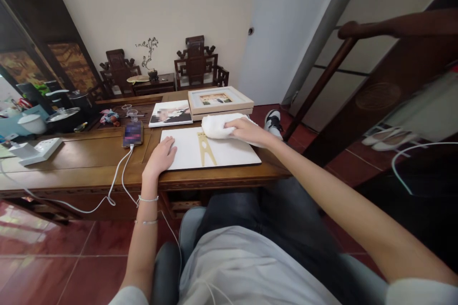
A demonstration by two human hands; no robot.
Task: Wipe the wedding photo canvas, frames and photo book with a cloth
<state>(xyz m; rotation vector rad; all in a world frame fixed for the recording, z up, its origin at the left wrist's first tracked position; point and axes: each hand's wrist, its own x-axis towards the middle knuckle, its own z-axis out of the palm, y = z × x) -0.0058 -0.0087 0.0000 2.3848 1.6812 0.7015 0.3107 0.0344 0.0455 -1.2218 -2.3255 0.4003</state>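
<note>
A white board (229,155) with a thin dark edge lies flat on the wooden table (86,162) in front of me; a tan folding stand shape (206,150) shows on its face. My left hand (161,156) rests on the board's left edge, fingers loosely curled and pressing down. My right hand (246,129) presses a bunched white cloth (218,126) against the board's far right part, fingers closed over it.
Behind the board lie a printed photo canvas (171,113) and a stacked light wooden picture frame (220,100). A phone (132,133) with a white cable lies to the left, beside a white power strip (39,150). Dark carved chairs (196,64) stand at the wall.
</note>
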